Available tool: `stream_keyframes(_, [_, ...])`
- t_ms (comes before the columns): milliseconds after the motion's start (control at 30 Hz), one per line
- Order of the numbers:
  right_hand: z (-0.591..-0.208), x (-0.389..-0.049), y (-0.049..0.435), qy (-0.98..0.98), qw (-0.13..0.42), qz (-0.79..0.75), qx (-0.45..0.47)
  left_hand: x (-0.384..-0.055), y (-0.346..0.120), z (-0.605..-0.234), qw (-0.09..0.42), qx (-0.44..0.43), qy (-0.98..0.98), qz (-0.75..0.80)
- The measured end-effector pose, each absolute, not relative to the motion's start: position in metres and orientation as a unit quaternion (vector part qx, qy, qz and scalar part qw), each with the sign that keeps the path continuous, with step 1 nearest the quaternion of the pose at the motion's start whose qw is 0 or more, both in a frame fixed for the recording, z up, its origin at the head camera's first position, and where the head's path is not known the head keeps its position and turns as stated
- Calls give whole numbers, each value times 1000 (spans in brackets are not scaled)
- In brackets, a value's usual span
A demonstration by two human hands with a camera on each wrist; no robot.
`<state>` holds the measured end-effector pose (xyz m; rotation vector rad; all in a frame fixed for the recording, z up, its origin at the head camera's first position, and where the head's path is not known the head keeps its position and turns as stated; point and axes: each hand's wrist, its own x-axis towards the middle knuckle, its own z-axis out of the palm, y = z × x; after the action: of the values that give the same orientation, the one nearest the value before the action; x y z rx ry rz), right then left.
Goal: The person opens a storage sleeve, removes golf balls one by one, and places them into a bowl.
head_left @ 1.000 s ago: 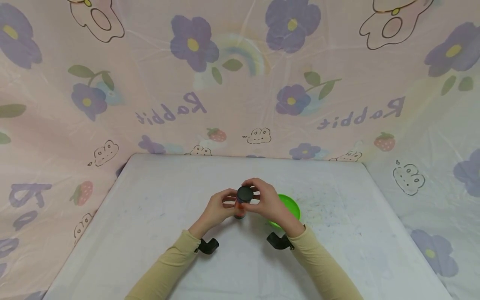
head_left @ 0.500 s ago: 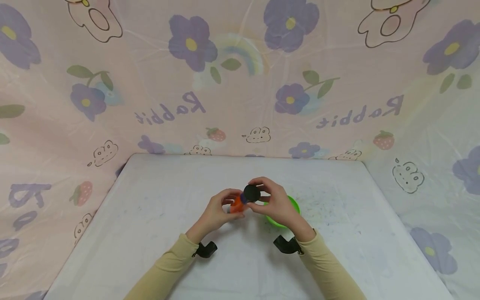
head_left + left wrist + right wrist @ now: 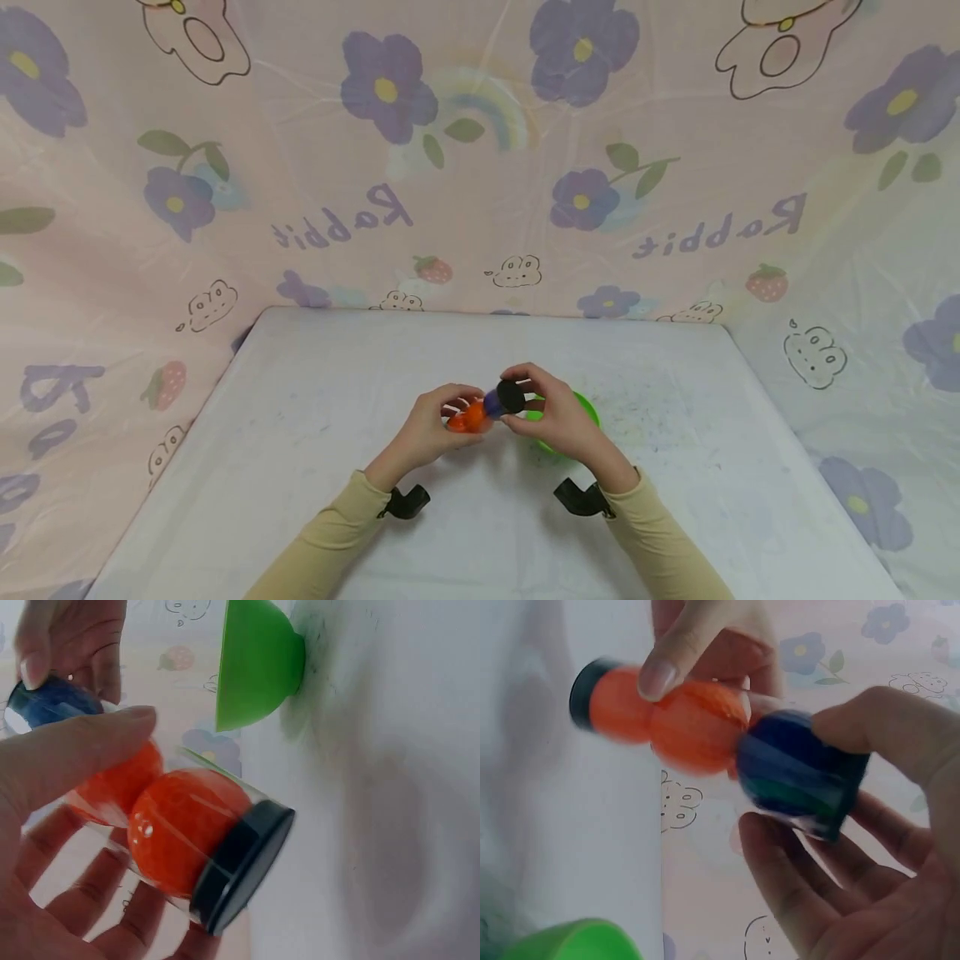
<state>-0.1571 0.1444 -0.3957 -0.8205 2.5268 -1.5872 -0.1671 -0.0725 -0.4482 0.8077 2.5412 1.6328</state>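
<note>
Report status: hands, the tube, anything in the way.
Left hand and right hand gripping opposite ends of clear cylindrical tube. Orange and blue balls inside; tube tilted in the air. Round green bowl near right hand, apart from tube.

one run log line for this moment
left hand: holds clear tube, orange end | right hand: holds tube, blue end | tube: tilted, off table | green bowl: upright on table

A clear, dark-capped tube [image 3: 486, 408] of two orange balls [image 3: 187, 829] and one blue ball [image 3: 784, 765] tilts in midair.
</note>
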Motion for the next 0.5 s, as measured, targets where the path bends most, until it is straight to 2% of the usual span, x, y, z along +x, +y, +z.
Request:
stream_keyframes(267, [-407,-161,153,831,7,-471,-296,-167,-81,-455,-12,270,842,467])
stream_keyframes(500, [-383,-148,149,825,33,-471,-310,-165,-85,-457,-3,282,845,454])
